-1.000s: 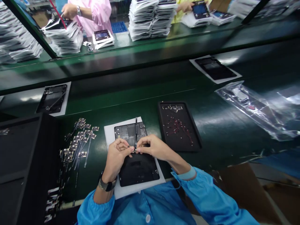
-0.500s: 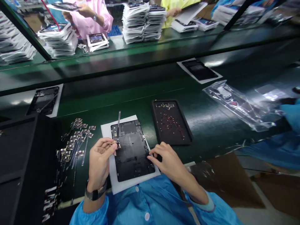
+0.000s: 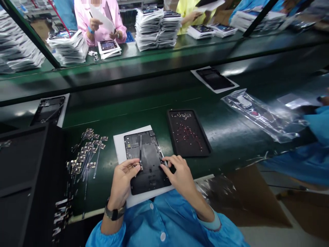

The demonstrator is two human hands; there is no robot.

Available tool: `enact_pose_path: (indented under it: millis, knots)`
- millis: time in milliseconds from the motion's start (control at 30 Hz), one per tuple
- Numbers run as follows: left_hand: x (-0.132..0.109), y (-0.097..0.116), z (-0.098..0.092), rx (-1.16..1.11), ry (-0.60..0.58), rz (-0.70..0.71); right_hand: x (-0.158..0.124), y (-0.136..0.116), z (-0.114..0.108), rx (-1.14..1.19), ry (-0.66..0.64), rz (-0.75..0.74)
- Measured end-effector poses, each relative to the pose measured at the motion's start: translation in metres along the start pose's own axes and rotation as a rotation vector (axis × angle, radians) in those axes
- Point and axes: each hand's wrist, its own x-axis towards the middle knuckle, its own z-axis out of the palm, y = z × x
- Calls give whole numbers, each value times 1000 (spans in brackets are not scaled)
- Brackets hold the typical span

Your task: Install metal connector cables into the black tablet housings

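Note:
A black tablet back housing lies on a white sheet in front of me, its inner side up. Between the thumb and forefinger of my left hand is a small circuit board with a flat ribbon cable. The cable extends away from me over the housing, and the board is above its left-middle part. My right hand is pinched at the housing's right edge; whether it grips the edge or a small part there, I cannot tell.
Loose circuit boards with ribbon cables lie to the left, beside a black box. A dark tray to the right holds small parts with red wires. Beyond are more housings, a plastic bag and co-workers near stacked sheets.
My left hand has moved right over the housing with the circuit board. The ribbon cable, upright before, now lies lower over the housing. My right hand stays at the edge.

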Motion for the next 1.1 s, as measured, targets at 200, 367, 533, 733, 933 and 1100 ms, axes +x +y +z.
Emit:
enact_pose_path:
  millis: [200,367,533,733,933,1100]
  knots:
    - [-2,3,4,142,-73,53,13,-23,-6,220,-125,-170]
    - [-4,5,7,130,-130,48,24,-33,-3,196,-336,-248]
    - [-4,14,3,200,-70,100,31,-33,-10,177,-505,-342]
    - [-7,45,-21,277,57,291,37,-22,-27,217,-542,-282]
    - [-14,47,-22,242,-55,226,44,-26,-34,467,-517,-88]
    - [-19,49,-28,326,-51,156,43,-41,-37,512,-465,-110]
